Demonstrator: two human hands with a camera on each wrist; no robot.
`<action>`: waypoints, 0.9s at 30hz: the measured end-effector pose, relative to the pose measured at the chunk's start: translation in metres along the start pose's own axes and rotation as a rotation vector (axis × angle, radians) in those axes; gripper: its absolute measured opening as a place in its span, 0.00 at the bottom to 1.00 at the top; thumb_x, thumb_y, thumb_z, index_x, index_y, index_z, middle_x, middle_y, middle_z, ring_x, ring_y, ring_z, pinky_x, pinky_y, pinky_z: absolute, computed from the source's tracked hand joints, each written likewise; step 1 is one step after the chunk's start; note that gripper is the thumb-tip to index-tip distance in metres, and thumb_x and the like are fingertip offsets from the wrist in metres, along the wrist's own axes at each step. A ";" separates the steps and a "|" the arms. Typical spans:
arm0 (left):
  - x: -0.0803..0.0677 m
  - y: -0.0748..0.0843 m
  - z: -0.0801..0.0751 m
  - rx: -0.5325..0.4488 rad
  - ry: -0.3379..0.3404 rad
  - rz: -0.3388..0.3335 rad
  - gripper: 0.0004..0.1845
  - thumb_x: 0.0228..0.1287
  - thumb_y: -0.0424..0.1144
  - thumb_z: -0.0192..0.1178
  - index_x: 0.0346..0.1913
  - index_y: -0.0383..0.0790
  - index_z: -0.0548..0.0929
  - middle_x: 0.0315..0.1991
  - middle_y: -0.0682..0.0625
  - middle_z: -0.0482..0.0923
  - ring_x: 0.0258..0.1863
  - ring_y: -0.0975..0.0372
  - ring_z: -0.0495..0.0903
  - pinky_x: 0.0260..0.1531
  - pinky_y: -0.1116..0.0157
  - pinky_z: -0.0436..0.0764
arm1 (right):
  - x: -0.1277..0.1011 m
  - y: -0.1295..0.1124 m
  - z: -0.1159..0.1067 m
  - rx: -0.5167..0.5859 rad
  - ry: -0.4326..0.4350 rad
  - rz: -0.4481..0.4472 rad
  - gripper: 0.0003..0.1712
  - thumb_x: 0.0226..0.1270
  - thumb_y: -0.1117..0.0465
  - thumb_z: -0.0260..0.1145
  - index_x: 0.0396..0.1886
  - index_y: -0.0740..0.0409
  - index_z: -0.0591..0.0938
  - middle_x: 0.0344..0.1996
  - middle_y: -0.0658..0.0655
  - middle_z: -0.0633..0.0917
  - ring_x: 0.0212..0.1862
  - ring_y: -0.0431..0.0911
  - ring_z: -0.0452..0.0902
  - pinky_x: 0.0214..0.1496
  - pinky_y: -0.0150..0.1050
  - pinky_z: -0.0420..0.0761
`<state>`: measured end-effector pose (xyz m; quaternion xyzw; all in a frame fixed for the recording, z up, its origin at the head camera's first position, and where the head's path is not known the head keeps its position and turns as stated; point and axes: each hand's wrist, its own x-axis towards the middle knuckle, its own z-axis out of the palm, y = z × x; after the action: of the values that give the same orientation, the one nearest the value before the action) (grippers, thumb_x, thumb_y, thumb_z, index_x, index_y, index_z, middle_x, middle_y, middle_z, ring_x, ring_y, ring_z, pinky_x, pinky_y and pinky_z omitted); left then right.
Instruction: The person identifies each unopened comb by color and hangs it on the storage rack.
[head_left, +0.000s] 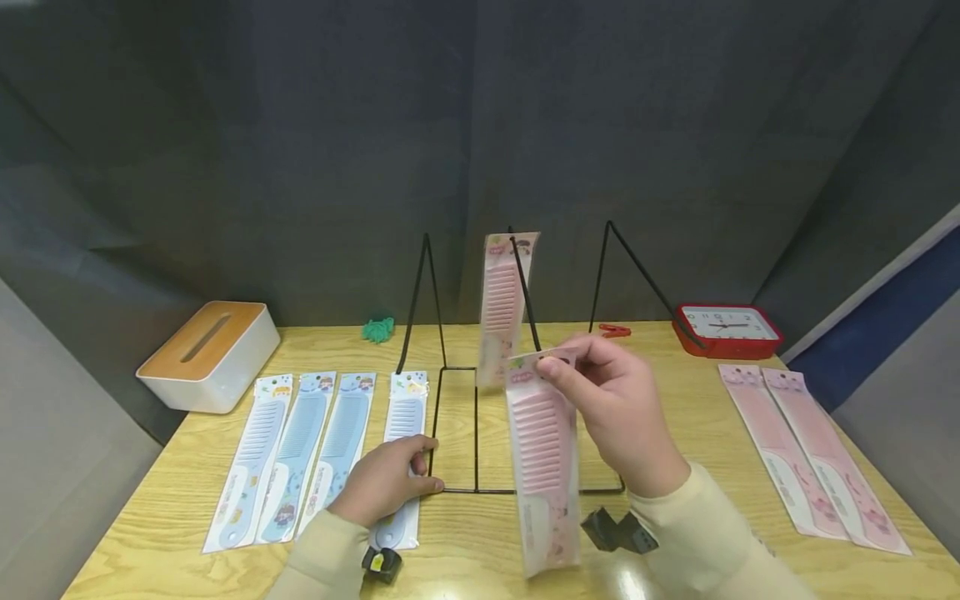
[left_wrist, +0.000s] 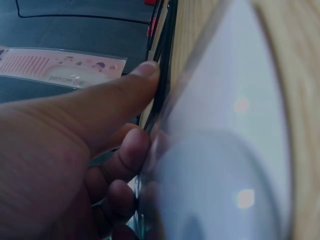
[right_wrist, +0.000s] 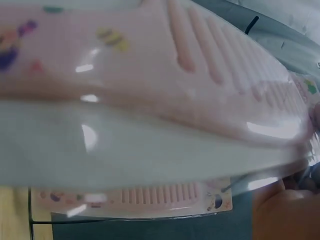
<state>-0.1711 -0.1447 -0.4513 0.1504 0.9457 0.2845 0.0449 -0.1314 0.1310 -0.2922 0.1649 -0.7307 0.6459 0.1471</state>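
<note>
A black wire rack (head_left: pixel 476 433) stands mid-table, with one packaged pink comb (head_left: pixel 502 308) hanging on its middle hook. My right hand (head_left: pixel 555 367) pinches the top of a second packaged pink comb (head_left: pixel 545 467), which hangs down in front of the rack; it fills the right wrist view as the held comb (right_wrist: pixel 175 65), with the hung comb (right_wrist: pixel 150 196) behind it. My left hand (head_left: pixel 397 479) lies over the rightmost blue comb pack (head_left: pixel 405 417), thumb (left_wrist: pixel 125 90) and curled fingers at the rack's base wire (left_wrist: pixel 162 60).
Several packaged blue combs (head_left: pixel 292 450) lie in a row on the left; two pink ones (head_left: pixel 802 458) lie on the right. A white tissue box (head_left: pixel 210 354) is at back left, a red clock (head_left: pixel 727 329) at back right. Black clips (head_left: pixel 618 532) sit near the front edge.
</note>
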 end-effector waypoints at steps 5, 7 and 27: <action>-0.001 0.001 -0.001 -0.002 0.006 0.003 0.32 0.55 0.50 0.75 0.61 0.41 0.81 0.30 0.59 0.75 0.23 0.66 0.68 0.25 0.65 0.70 | 0.002 0.006 0.000 0.011 0.027 0.023 0.07 0.65 0.63 0.73 0.34 0.64 0.84 0.35 0.56 0.84 0.33 0.46 0.75 0.30 0.35 0.80; -0.001 0.001 -0.001 -0.004 0.006 0.003 0.32 0.55 0.49 0.75 0.61 0.41 0.81 0.30 0.59 0.75 0.23 0.66 0.68 0.25 0.65 0.70 | 0.002 0.008 0.001 0.017 0.040 0.024 0.07 0.64 0.64 0.73 0.33 0.62 0.84 0.35 0.56 0.85 0.33 0.46 0.75 0.29 0.34 0.79; 0.001 -0.001 0.001 -0.003 -0.004 0.003 0.32 0.55 0.50 0.75 0.61 0.41 0.81 0.29 0.61 0.73 0.23 0.66 0.69 0.24 0.65 0.71 | 0.023 0.028 0.006 0.005 0.153 0.064 0.08 0.66 0.65 0.72 0.28 0.60 0.82 0.30 0.50 0.85 0.29 0.43 0.75 0.30 0.33 0.79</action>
<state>-0.1722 -0.1448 -0.4533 0.1526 0.9449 0.2858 0.0468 -0.1641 0.1272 -0.3081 0.0920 -0.7206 0.6628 0.1813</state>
